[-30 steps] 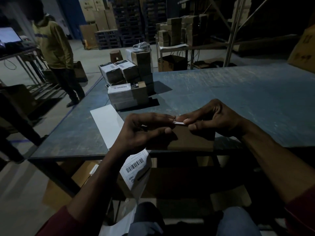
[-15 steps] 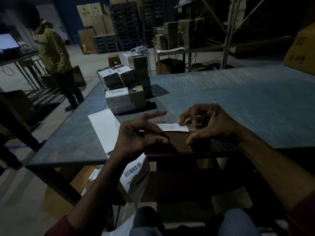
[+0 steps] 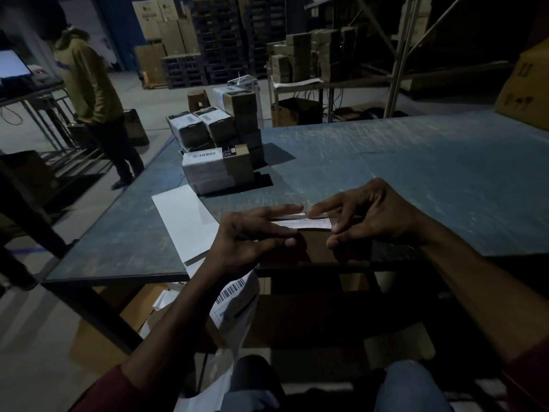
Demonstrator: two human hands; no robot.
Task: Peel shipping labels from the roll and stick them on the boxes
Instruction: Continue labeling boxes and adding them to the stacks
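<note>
At the near edge of the worn grey-blue table both of the seated person's hands meet over a small brown cardboard box, whose top carries a white rectangular shipping label. The left hand lies with its fingers stretched out nearly straight, their tips resting on the left end of the label and the box top, gripping nothing. The right hand comes in from the other side with its forefinger extended flat along the far edge of the label and the thumb down against the front face of the box; its remaining fingers are loosely bent, and it presses rather than holds. In this dim light I cannot tell whether the label is stuck down along its whole length. Just left of the hands a long strip of white backing paper runs across the table and over its front edge, continuing below the left forearm as a hanging length with a printed barcode label on it. Further back on the table, well apart from the hands, stands a cluster of stacked small cardboard boxes with white labels. Beyond the table's left side a person in a mustard-yellow hoodie stands on the concrete floor, near a lit screen, with stacks of brown cartons along the back.
</note>
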